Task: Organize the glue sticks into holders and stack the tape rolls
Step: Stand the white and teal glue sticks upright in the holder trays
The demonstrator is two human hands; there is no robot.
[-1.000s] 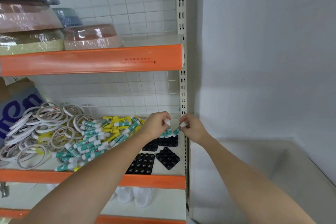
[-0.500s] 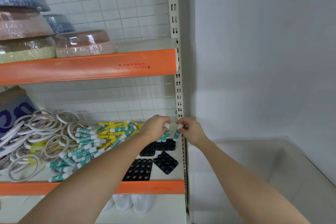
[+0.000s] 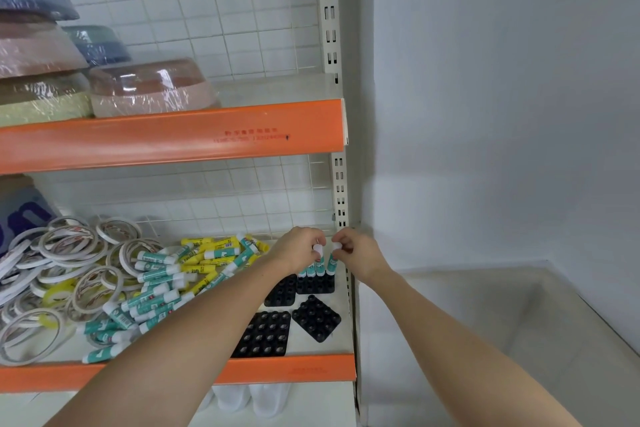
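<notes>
Teal glue sticks (image 3: pixel 320 265) stand in the rear black holder (image 3: pixel 316 283) at the shelf's right end, left hand (image 3: pixel 300 250) and right hand (image 3: pixel 356 253) each pinching a white cap; best pressed straight down into sockets; labels are too small to read.

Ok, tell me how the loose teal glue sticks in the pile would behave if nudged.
The teal glue sticks are round tubes lying on their sides, so they would probably roll. They look like stiff plastic, unlikely to bend. Heaped loosely near the shelf front edge, a few could slide off.
</notes>
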